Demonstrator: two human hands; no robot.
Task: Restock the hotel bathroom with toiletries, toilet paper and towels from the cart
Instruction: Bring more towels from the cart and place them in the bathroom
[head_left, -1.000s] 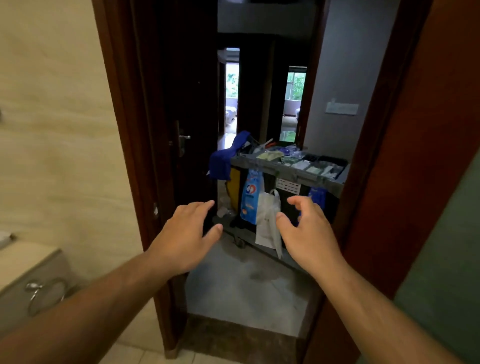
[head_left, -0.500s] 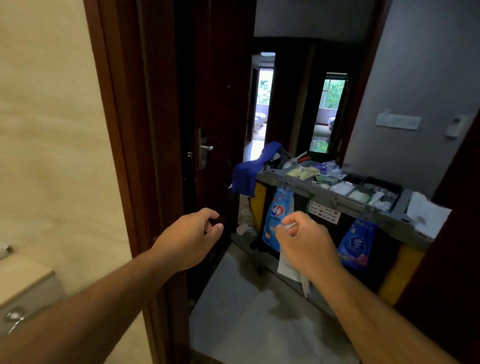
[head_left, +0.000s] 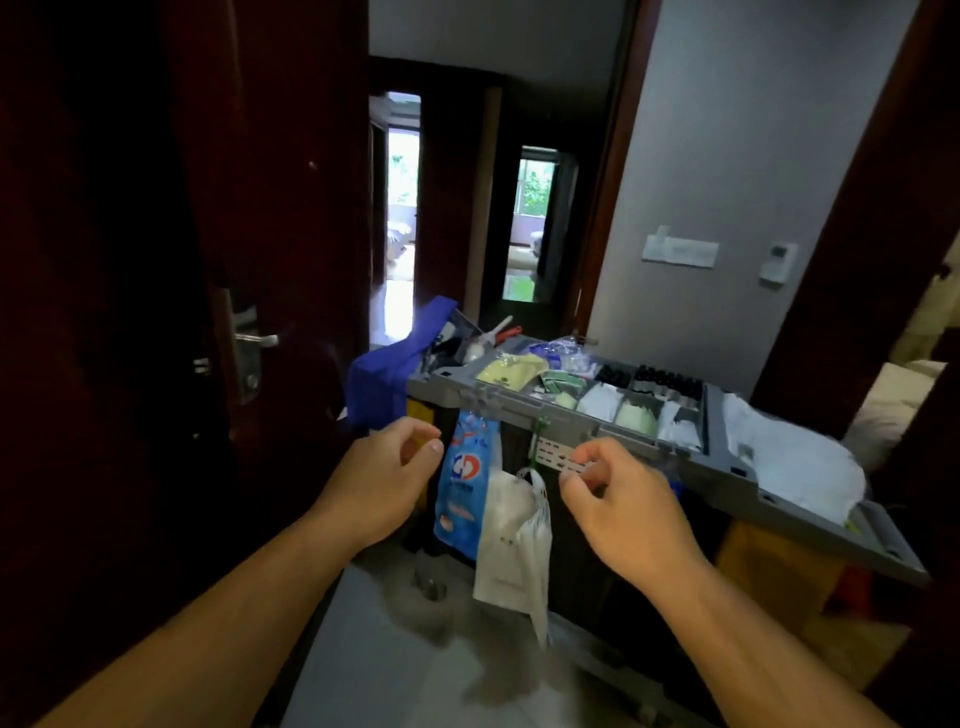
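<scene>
Left hand, right hand — now closer to cart.

Bare left hand, bare right hand, forearms bare, unsleeved

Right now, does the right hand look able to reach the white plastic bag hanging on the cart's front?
Probably yes: the right hand is just to the right of the white plastic bag, which hangs from the front edge of the cart, and nothing lies between them.
</scene>
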